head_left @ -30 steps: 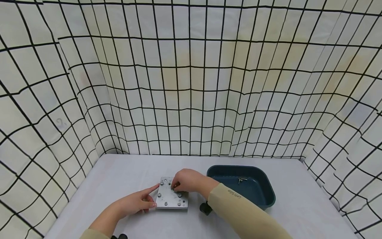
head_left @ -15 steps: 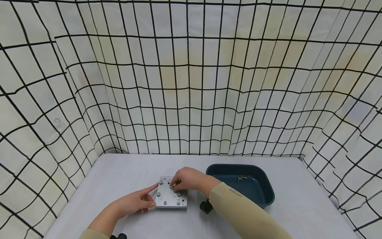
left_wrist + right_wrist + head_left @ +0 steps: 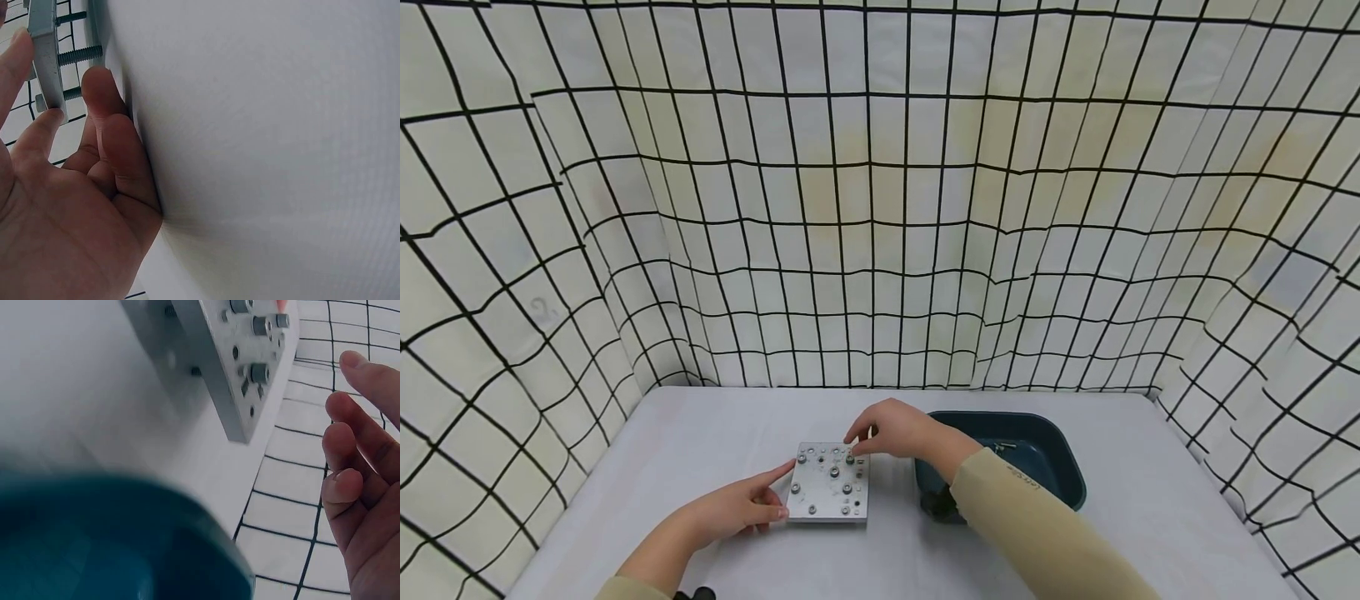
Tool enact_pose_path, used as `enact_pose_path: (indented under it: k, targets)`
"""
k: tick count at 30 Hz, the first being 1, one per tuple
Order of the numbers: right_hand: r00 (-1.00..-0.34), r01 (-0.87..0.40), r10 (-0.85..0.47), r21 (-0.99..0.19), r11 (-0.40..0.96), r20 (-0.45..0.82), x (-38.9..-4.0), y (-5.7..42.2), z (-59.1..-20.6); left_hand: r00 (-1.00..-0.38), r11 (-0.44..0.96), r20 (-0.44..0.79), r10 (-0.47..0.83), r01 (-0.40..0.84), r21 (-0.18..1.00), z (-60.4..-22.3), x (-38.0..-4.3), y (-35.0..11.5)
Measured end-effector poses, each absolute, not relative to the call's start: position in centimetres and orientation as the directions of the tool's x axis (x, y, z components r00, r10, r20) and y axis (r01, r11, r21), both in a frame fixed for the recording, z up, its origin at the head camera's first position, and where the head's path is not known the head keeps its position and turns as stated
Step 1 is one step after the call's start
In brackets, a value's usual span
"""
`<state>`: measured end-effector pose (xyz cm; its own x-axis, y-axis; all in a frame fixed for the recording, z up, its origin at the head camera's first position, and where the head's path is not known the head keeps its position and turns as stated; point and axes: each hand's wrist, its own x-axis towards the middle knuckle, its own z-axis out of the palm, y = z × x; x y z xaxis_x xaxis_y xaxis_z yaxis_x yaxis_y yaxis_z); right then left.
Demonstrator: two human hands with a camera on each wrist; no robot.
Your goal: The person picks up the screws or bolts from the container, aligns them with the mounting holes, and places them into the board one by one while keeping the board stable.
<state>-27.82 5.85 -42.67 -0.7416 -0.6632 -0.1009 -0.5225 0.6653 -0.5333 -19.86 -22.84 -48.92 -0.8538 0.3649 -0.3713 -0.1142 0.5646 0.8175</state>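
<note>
Covering the bench (image 3: 730,433) in the lower part of the head view is a smooth white cloth, and behind it and at both sides stand white fabric walls (image 3: 887,250) with black grid lines. Right of the lower centre is a dark teal, rounded rectangular tray (image 3: 1052,467); a few small metal screws (image 3: 1004,446) lie in it. At the lower centre is a square silver metal plate (image 3: 827,500) with several bolts (image 3: 834,472); the left wrist view shows threaded shafts (image 3: 80,55) under it. The left hand (image 3: 748,504) touches the left edge of the plate with extended forefinger and thumb. The right hand (image 3: 902,429), fingers loosely bent, is beside the plate's upper right corner and holds nothing visible. The right beige sleeve (image 3: 1037,533) and forearm hide part of the tray. In the right wrist view, the tray is blurred and cut off at the bottom.
</note>
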Motion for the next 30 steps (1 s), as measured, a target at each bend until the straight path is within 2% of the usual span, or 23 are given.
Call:
enact_pose_path:
  k: [13,20,30]
  targets:
    - [-0.8,-0.448,-0.594,-0.577,0.683,-0.082,-29.1,15.4,-42.5,-0.862,0.584,-0.378,0.337,-0.123,0.802,-49.0,-19.9,-22.9]
    - [-0.83,-0.421,-0.549,-0.536,0.732,-0.098,-29.4,20.8,-42.9,-0.864,0.59,-0.388,0.322,-0.137,0.796,-48.9,-19.9,-22.8]
    - [-0.8,-0.433,-0.564,-0.453,0.779,-0.204,-29.5,23.7,-42.7,-0.86,0.581,-0.379,0.342,-0.124,0.805,-48.8,-19.9,-22.8]
